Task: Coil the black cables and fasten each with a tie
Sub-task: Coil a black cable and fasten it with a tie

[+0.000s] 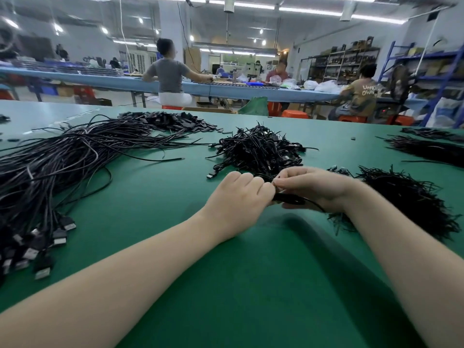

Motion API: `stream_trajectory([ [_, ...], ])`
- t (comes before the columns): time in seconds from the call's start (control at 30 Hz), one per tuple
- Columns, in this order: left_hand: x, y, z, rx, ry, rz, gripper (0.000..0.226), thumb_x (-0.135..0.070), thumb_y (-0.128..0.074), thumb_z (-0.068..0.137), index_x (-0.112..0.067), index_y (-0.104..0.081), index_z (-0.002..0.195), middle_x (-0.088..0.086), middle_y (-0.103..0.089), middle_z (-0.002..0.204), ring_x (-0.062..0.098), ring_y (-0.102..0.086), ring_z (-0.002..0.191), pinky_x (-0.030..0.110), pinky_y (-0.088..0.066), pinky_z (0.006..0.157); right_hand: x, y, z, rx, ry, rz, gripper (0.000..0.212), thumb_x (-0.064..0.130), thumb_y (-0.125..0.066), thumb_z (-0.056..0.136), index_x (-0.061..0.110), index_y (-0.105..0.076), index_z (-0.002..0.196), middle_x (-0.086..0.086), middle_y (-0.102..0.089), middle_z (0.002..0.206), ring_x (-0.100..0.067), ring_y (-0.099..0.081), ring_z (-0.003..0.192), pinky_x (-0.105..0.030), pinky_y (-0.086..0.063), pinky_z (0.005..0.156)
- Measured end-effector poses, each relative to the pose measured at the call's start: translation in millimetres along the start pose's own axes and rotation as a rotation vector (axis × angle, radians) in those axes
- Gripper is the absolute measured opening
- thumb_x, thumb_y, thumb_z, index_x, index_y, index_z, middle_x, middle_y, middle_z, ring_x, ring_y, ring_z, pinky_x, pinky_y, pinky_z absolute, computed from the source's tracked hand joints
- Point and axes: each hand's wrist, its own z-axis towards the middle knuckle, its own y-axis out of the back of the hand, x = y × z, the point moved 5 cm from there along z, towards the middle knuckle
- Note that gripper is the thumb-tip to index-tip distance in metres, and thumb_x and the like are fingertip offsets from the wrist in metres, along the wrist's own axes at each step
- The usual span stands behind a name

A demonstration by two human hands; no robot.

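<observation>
The left hand (239, 197) is curled into a loose fist with its fingertips pressed against a small coiled black cable (288, 198), which it grips from the left side; the right hand (313, 188) closes on the same coil from the right, thumb and forefinger pinching something thin at its top, most likely a tie being twisted shut, though the tie itself is too small to make out. The coil is held just above the green-covered desk (251, 285), near the middle of the scene. Just beyond the hands lies a heap of short black bundled cables (258, 149), apparently the finished ones, already coiled and tied. Near right, beside the right forearm, spreads a pile of thin black wire ties (406, 197), the supply still to be used. To the left a large sheaf of long, uncoiled black cables (50, 167) stretches toward the near edge, its flat silver-tipped plugs (32, 249) fanned out at the near left. More dark strands (431, 149) lie at the far right. Judging by the piles, a fair number of cables are done, one is being fastened, and the far larger share on the left remains to be coiled.
</observation>
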Motion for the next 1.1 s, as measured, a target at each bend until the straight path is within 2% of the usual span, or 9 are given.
stream_trajectory([
  [0.1, 11, -2, -3, -0.009, 0.235, -0.241, 0.023, -0.022, -0.043, 0.09, -0.009, -0.06, 0.079, 0.006, -0.058, 0.07, 0.029, -0.056, 0.065, 0.037, -0.044, 0.06, -13, -25, 11, 0.071, 0.05, 0.478, 0.005, 0.017, -0.06, 0.08, 0.018, -0.065, 0.079, -0.001, -0.068, 0.075, -0.013, -0.066, 0.069, -0.025, -0.054, 0.065],
  [0.17, 24, -12, -9, 0.04, 0.481, -0.524, 0.029, -0.027, -0.038, 0.094, -0.006, -0.059, 0.096, 0.009, -0.063, 0.084, 0.033, -0.057, 0.081, 0.042, -0.044, 0.072, -12, -37, 22, -0.008, 0.143, 0.609, 0.01, 0.013, -0.062, 0.075, 0.014, -0.06, 0.085, -0.001, -0.064, 0.071, -0.011, -0.062, 0.062, -0.024, -0.056, 0.064],
  [0.27, 33, -25, -18, 0.0, 0.685, -0.741, 0.018, -0.028, -0.04, 0.1, -0.015, -0.048, 0.11, -0.001, -0.062, 0.089, 0.023, -0.057, 0.085, 0.032, -0.039, 0.071, -13, -51, 36, -0.174, 0.248, 0.686, 0.017, 0.006, -0.057, 0.088, 0.014, -0.056, 0.072, 0.003, -0.05, 0.057, -0.009, -0.043, 0.052, -0.019, -0.052, 0.059],
  [0.37, 37, -35, -22, 0.031, 0.784, -0.888, 0.01, -0.03, -0.041, 0.101, -0.032, -0.033, 0.106, -0.015, -0.056, 0.078, 0.001, -0.056, 0.073, 0.016, -0.038, 0.059, -18, -56, 39, -0.266, 0.267, 0.678, 0.017, 0.008, -0.05, 0.097, 0.009, -0.053, 0.08, 0.006, -0.054, 0.051, -0.005, -0.047, 0.044, -0.019, -0.049, 0.054],
  [0.47, 40, -42, -22, 0.06, 0.811, -0.993, 0.007, -0.029, -0.04, 0.102, -0.023, -0.04, 0.105, -0.013, -0.054, 0.081, -0.001, -0.053, 0.074, 0.026, -0.033, 0.062, -20, -50, 34, -0.315, 0.246, 0.631, 0.004, 0.01, -0.061, 0.091, 0.006, -0.062, 0.09, 0.003, -0.064, 0.063, -0.007, -0.057, 0.054, -0.019, -0.051, 0.058],
  [0.6, 38, -45, -19, 0.1, 0.81, -1.125, 0.01, -0.023, -0.041, 0.102, -0.023, -0.042, 0.092, -0.008, -0.047, 0.072, -0.002, -0.041, 0.058, 0.022, -0.034, 0.06, -19, -39, 29, -0.327, 0.24, 0.468, 0.005, 0.012, -0.066, 0.087, 0.01, -0.069, 0.085, 0.003, -0.067, 0.068, -0.004, -0.058, 0.056, -0.017, -0.051, 0.056],
  [0.83, 38, -51, -20, 0.207, 0.831, -1.15, 0.016, -0.026, -0.04, 0.102, -0.027, -0.037, 0.087, -0.002, -0.043, 0.072, 0.01, -0.035, 0.058, 0.029, -0.032, 0.06, -12, -29, 23, -0.365, 0.27, 0.096, 0.006, 0.011, -0.067, 0.088, 0.009, -0.071, 0.083, 0.003, -0.066, 0.065, -0.006, -0.049, 0.051, -0.017, -0.044, 0.051],
  [1.0, 41, -52, -21, 0.165, 0.93, -1.194, 0.016, -0.027, -0.04, 0.102, -0.022, -0.04, 0.087, -0.004, -0.049, 0.062, 0.012, -0.04, 0.055, 0.029, -0.034, 0.059, 9, -33, 15, -0.654, 0.54, -0.583, 0.007, 0.015, -0.068, 0.086, 0.015, -0.071, 0.081, 0.011, -0.064, 0.068, 0.003, -0.053, 0.057, -0.011, -0.041, 0.059],
  [1.1, 40, -48, -20, 0.261, 1.004, -1.224, 0.024, -0.033, -0.039, 0.102, -0.016, -0.044, 0.085, -0.002, -0.063, 0.054, 0.007, -0.053, 0.047, 0.02, -0.039, 0.05, 14, -45, 7, -0.717, 0.71, -0.921, 0.007, 0.009, -0.064, 0.086, 0.006, -0.066, 0.079, -0.001, -0.062, 0.07, -0.014, -0.055, 0.064, -0.029, -0.043, 0.062],
])
